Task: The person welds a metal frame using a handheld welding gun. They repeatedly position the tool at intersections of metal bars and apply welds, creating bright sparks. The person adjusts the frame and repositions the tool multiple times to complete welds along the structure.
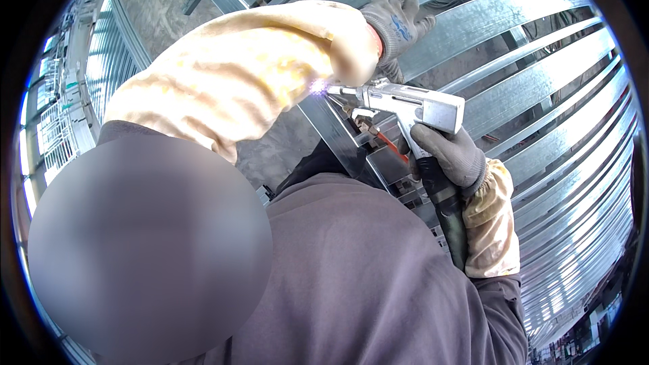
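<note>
Two gloved hands on my feed, both up in a stack of curved galvanized steel strips (541,74). Starting left: my arm in its yellow sleeve (230,74) crosses over the grey sweatshirt (365,277), and the left hand (395,23) ends up above and behind the gun. Its fingers (405,10) lie slightly fanned against a strip, probably bracing the metal or me. Whether they actually clamp it I can't tell, the thumb side is hidden.

Just below those fingers there's a small violet glow (318,86) at the nozzle tip, right on the edge of a steel channel (334,128).

Then the silver welding gun (412,105), level, nozzle pointing left at that spot. My right hand (449,155) holds it from underneath, fingers (433,142) wrapped tight round the grip, with the black hose (449,220) hanging straight down past the wrist. Low grip like that keeps the glove away from the glow, I reckon.
</note>
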Available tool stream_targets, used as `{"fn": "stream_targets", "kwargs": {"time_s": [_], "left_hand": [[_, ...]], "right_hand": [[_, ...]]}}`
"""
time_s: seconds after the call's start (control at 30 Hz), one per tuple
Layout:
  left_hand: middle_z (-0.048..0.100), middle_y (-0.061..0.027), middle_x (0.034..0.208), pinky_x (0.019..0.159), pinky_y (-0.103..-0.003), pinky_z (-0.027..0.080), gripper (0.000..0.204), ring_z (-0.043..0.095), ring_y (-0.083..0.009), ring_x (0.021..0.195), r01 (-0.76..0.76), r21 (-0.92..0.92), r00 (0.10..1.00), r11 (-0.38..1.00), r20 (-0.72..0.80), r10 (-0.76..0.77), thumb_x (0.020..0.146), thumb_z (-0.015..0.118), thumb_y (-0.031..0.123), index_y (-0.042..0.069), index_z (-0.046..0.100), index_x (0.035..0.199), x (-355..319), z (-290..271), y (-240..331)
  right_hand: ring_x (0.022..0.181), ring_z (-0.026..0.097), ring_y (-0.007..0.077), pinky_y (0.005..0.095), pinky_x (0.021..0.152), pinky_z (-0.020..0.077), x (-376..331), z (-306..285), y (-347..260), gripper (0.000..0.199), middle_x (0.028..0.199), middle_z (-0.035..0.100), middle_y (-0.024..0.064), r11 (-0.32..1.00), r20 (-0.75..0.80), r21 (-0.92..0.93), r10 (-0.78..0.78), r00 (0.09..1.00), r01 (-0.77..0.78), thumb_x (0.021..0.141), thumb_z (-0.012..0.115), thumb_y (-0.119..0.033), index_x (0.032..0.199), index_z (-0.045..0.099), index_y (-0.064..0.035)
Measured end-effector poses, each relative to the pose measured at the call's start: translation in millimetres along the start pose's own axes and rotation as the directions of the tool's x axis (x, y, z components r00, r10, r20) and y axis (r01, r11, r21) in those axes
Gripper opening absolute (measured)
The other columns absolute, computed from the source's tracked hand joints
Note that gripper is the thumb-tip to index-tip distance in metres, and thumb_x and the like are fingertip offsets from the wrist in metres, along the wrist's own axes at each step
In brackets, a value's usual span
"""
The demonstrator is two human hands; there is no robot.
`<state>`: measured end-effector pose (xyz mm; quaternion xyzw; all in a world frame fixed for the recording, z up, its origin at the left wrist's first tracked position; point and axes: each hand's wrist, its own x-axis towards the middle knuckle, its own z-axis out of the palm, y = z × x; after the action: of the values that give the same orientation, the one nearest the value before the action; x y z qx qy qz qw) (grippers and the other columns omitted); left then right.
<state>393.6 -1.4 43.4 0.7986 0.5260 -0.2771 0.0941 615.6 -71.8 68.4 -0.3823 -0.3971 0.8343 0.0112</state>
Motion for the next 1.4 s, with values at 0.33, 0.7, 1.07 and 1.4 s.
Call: {"fn": "stream_targets", "kwargs": {"time_s": [0.33, 0.7, 1.07, 1.4], "left_hand": [[0.036, -0.03, 0.156, 0.108, -0.045, 0.043, 0.136, 0.052, -0.0392, 0.136, -0.02, -0.035, 1.0, 0.999, 0.004, 0.02, 0.06, 0.088, 0.07, 0.015, 0.022, 0.166, -1.8, -1.4, -3.1], [0.04, -0.0278, 0.153, 0.106, -0.044, 0.044, 0.132, 0.054, -0.0379, 0.134, -0.018, -0.052, 1.0, 0.998, 0.015, 0.019, 0.061, 0.089, 0.067, 0.018, 0.025, 0.165, 1.1, -0.9, -3.9], [0.042, -0.0246, 0.151, 0.106, -0.045, 0.044, 0.132, 0.054, -0.0371, 0.133, -0.012, -0.032, 0.999, 0.999, -0.032, 0.011, 0.059, 0.09, 0.067, 0.019, 0.027, 0.165, 2.8, 7.7, -4.3], [0.041, -0.0247, 0.151, 0.106, -0.044, 0.044, 0.136, 0.051, -0.037, 0.136, -0.004, -0.048, 1.0, 0.999, 0.021, 0.005, 0.058, 0.088, 0.073, 0.019, 0.025, 0.166, -2.7, -3.2, -1.8]], "right_hand": [[0.07, 0.064, 0.0109, 0.0272, 0.06, 0.0555, -3.6, 2.4, -10.6, 0.049, 0.094, 0.069, 0.008, 0.997, 0.035, -0.008, 0.075, 0.997, -0.074, 0.102, 0.064, -0.025, 0.143, 0.052, -0.0015], [0.065, 0.066, 0.0153, 0.0283, 0.057, 0.0555, -7.5, 4.5, -6.9, 0.039, 0.09, 0.069, 0.0104, 0.999, 0.023, -0.03, 0.014, 1.0, -0.014, 0.101, 0.061, -0.025, 0.128, 0.058, 0.0019], [0.064, 0.066, 0.0151, 0.0292, 0.057, 0.0561, -12.2, 3.8, -6.4, 0.035, 0.088, 0.068, 0.0096, 0.998, 0.051, 0.012, 0.054, 0.997, -0.055, 0.102, 0.061, -0.024, 0.126, 0.059, 0.0015], [0.065, 0.066, 0.014, 0.0286, 0.058, 0.0564, -15.6, 1.9, -2.7, 0.03, 0.087, 0.068, 0.0081, 0.998, 0.049, -0.022, 0.059, 0.997, -0.058, 0.101, 0.061, -0.023, 0.119, 0.061, 0.0019]]}}
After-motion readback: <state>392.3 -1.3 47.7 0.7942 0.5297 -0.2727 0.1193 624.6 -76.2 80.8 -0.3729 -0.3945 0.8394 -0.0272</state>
